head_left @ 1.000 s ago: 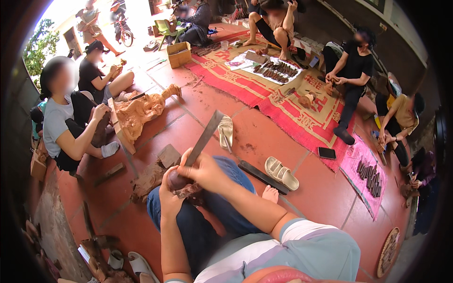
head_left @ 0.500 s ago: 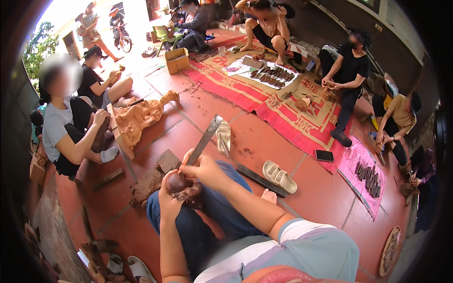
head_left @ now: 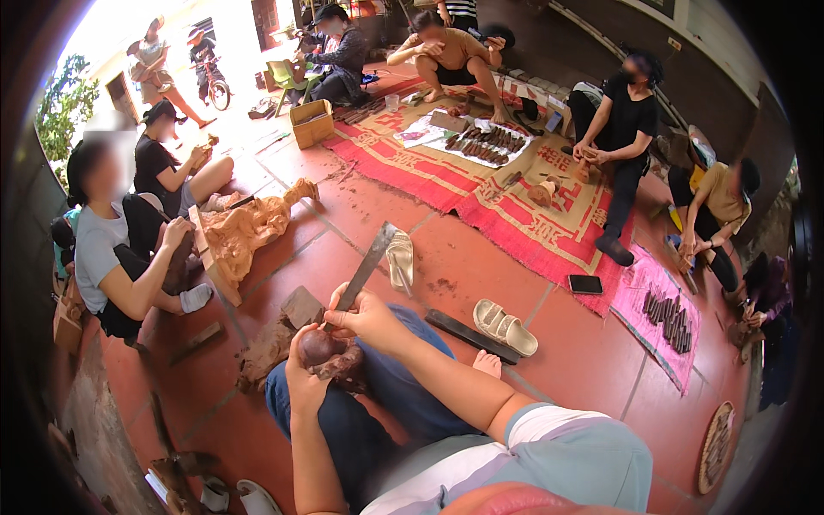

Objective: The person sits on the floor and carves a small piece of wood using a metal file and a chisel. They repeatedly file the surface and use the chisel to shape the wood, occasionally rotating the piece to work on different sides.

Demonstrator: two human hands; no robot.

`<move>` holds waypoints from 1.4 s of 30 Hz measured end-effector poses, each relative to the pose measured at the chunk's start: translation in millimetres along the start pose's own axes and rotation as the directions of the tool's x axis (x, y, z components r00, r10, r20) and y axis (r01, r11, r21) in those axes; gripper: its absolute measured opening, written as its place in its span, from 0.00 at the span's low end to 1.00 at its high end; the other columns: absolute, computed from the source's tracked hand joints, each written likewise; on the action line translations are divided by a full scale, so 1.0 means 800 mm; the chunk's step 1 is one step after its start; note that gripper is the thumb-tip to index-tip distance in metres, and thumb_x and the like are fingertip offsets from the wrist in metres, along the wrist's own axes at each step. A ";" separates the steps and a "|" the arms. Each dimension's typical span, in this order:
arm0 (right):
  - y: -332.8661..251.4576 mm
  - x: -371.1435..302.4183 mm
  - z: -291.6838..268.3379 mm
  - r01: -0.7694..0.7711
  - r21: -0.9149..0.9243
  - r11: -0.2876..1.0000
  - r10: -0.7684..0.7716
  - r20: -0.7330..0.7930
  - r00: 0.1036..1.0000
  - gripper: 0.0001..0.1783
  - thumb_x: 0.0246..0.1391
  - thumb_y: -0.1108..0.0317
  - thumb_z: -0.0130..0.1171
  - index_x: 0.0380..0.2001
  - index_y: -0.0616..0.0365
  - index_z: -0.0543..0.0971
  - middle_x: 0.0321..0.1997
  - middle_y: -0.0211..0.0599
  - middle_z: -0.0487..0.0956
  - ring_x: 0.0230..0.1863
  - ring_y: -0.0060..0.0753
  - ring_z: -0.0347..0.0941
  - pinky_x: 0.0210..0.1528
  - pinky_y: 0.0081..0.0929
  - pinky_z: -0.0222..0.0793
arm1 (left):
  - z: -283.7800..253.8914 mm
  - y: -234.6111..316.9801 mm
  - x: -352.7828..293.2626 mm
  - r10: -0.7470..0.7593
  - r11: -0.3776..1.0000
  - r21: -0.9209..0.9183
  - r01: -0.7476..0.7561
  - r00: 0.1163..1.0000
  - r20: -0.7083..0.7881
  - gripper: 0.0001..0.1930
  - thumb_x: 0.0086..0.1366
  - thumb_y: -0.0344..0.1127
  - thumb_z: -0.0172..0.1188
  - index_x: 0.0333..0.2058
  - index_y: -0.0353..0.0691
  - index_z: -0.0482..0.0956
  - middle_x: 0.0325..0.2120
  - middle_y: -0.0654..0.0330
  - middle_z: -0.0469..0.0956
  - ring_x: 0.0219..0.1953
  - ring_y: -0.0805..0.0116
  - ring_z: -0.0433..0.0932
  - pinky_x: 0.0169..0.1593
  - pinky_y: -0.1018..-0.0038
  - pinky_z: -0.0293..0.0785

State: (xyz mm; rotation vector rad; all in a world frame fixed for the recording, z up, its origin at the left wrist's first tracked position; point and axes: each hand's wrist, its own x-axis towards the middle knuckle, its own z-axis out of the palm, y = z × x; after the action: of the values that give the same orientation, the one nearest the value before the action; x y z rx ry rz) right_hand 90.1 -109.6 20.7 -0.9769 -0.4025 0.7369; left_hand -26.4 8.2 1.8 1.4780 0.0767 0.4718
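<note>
My left hand (head_left: pixel 304 382) is wrapped round a dark reddish-brown carved piece (head_left: pixel 318 346), rounded on top and rough below, held above my bent knees. It looks like wood. In my right hand (head_left: pixel 367 321) a long, flat grey strip (head_left: pixel 367 264) is pinched near its lower end. The strip slants up and away to the right, and its lower end meets the carved piece by my left fingers. Whether it is a blade or an abrasive strip I cannot tell. My fingers hide the exact contact.
Beyond my knees lie a wood block (head_left: pixel 303 307), a dark bar (head_left: pixel 468 334) and beige sandals (head_left: pixel 506 328). A large wood carving (head_left: pixel 245 232) rests at left beside a seated person. Ahead is a red mat (head_left: pixel 421 176); at right, a phone (head_left: pixel 585 284) and a pink cloth (head_left: pixel 635 313).
The view has shifted slightly. My right hand and the strip have tilted a little against the carved piece, which stays in my left hand. A person at the back has lowered an arm.
</note>
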 end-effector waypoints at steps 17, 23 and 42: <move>0.003 0.003 0.000 0.106 -0.110 0.988 -0.099 0.066 0.993 0.09 0.52 0.70 0.65 0.32 0.55 0.73 0.29 0.23 0.74 0.35 0.14 0.68 0.40 0.18 0.66 | -0.003 -0.008 -0.001 0.101 0.995 0.028 -0.100 0.994 -0.033 0.41 0.48 0.25 0.72 0.59 0.39 0.60 0.49 0.54 0.72 0.46 0.64 0.77 0.50 0.72 0.75; 0.008 -0.002 -0.001 0.205 -0.213 0.955 -0.194 0.072 0.978 0.09 0.51 0.71 0.65 0.32 0.57 0.74 0.29 0.28 0.77 0.30 0.17 0.72 0.31 0.18 0.69 | -0.004 -0.011 -0.001 0.047 0.999 0.011 -0.046 0.999 -0.017 0.37 0.49 0.19 0.68 0.58 0.39 0.62 0.46 0.54 0.74 0.47 0.65 0.77 0.51 0.70 0.75; -0.010 0.005 0.001 0.013 -0.104 0.994 -0.013 0.005 1.000 0.07 0.53 0.72 0.63 0.33 0.57 0.74 0.30 0.27 0.76 0.33 0.16 0.72 0.35 0.16 0.68 | -0.020 -0.018 0.005 -0.033 0.990 -0.134 0.044 0.996 0.083 0.37 0.49 0.16 0.65 0.58 0.37 0.62 0.50 0.58 0.72 0.50 0.69 0.74 0.57 0.72 0.69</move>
State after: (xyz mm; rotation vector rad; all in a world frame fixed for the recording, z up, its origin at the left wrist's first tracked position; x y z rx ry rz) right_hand 95.7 -109.0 27.6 -1.0702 -0.4542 0.7114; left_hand -24.7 24.2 -13.2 1.3584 0.0088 0.3782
